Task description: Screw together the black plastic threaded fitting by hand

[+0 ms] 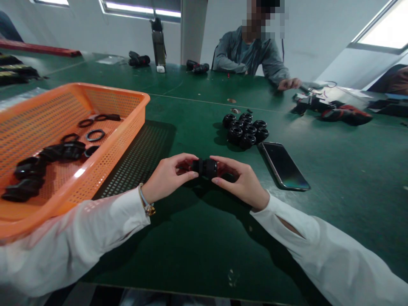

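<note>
A black plastic cable gland (pixel 204 167) is held level between my two hands, just above the green table. My left hand (pixel 170 175) pinches its narrower left end between thumb and fingers. On the right, my right hand (pixel 239 176) grips the wider, rounded end the same way. Beyond my hands, several similar black glands (pixel 247 129) stand in a tight cluster. To my left, an orange perforated basket (pixel 143 104) holds black fittings (pixel 68 149) and loose black rings (pixel 95 135).
A phone (pixel 285 165) lies right of the cluster. Across the green table (pixel 197 255) a person (pixel 245 53) sits with one hand near some tools (pixel 331 108). Power drills (pixel 197 66) and an upright dark device (pixel 158 44) are at the far edge.
</note>
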{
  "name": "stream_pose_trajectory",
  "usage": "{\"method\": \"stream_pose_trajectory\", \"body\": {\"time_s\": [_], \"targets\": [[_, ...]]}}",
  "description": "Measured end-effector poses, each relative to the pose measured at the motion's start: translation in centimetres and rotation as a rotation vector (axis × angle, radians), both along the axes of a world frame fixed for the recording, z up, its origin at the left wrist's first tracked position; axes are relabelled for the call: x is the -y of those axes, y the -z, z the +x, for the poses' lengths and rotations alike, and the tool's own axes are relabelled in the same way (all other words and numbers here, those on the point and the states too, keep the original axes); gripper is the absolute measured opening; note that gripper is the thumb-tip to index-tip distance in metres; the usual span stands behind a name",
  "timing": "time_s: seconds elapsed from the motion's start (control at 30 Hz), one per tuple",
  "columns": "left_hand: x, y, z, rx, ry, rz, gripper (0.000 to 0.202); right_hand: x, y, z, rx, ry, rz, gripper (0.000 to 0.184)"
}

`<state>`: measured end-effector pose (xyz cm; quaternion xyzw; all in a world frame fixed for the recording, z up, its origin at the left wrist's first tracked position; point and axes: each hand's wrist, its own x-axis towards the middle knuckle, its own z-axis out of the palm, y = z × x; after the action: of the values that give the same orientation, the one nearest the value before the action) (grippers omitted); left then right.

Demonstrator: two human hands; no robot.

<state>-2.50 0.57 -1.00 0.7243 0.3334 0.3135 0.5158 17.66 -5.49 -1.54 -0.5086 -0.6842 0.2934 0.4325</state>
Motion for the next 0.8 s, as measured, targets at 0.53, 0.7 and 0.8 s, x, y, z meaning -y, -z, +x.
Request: {"method": "stream_pose_trajectory", "body": {"time_s": [0.53, 0.7, 0.8], "targets": [[-0.08, 0.03, 0.25, -0.006, -0.010, -0.011, 0.034, -0.12, 0.15, 0.12, 0.031, 0.028, 0.076, 0.047], [-0.10, 0.05, 0.23, 0.006, -0.006, -0.015, 0.035, -0.13, 0.10, 0.04, 0.010, 0.039, 0.079, 0.036], [-0.08, 0.06, 0.24, 0.005, -0.006, -0.009, 0.035, -0.16, -0.03, 0.03, 0.023, 0.039, 0.080, 0.032]]}}
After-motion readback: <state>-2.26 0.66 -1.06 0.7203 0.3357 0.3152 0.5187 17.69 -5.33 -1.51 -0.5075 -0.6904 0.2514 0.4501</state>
